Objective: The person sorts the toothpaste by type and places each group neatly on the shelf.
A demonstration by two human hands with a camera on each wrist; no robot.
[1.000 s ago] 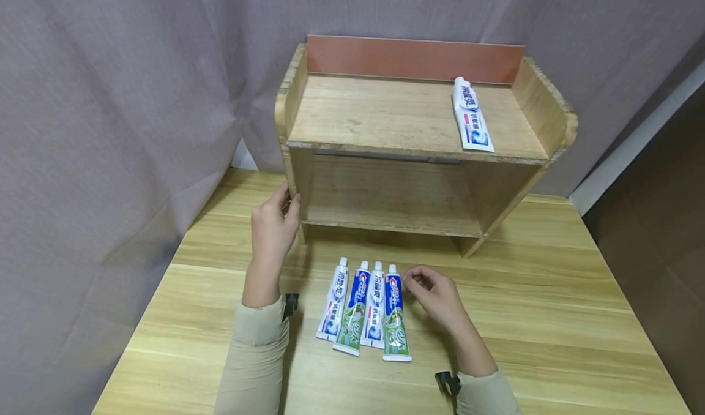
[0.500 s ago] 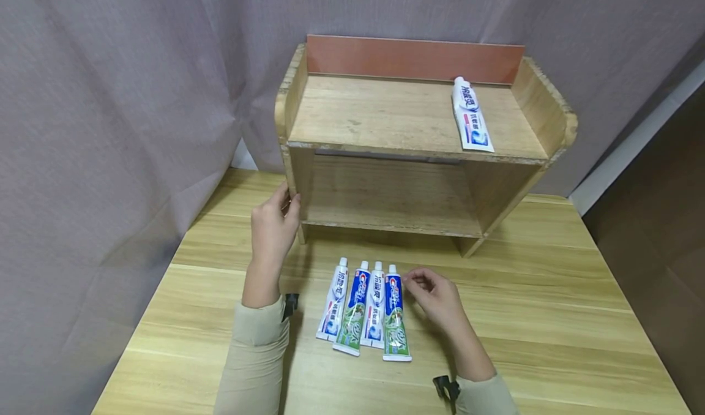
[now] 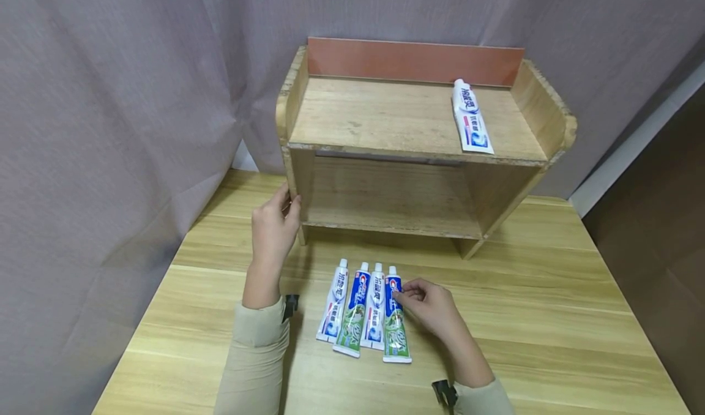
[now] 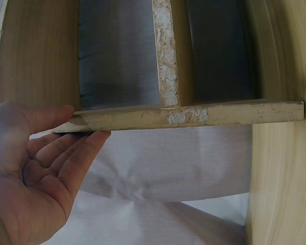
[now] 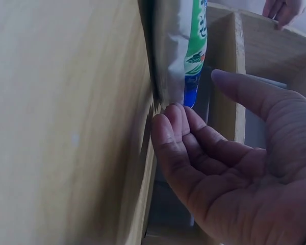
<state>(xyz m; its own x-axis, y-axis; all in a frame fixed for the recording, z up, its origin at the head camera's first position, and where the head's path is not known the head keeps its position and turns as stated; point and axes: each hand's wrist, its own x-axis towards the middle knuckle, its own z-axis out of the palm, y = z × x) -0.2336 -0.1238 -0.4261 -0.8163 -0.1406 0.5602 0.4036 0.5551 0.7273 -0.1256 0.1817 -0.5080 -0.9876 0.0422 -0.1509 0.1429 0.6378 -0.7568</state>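
With the fingers (image 4: 84,158) of my left hand (image 3: 272,228) I pinch the left side panel (image 4: 234,115) of the wooden shelf (image 3: 374,112), thumb on the inner face and the rest on the outer; my right hand (image 3: 432,308) is at the rightmost Crest tube (image 3: 396,332), its fingers (image 5: 166,143) relaxed by the tube's edge, thumb raised over it with a gap, so I grasp nothing there; whether a fingertip touches the tube I cannot tell.

That blue-and-green tube lies flat on the desk (image 3: 551,292), cap toward the shelf, ending a row of four; leftward of it come a white toothpaste tube (image 3: 375,311), the second Crest tube (image 3: 352,317) and the leftmost white tube (image 3: 334,302); another white tube, the upper one (image 3: 470,121), lies on the top board, toward its right end; a grey curtain (image 3: 138,97) hangs behind.
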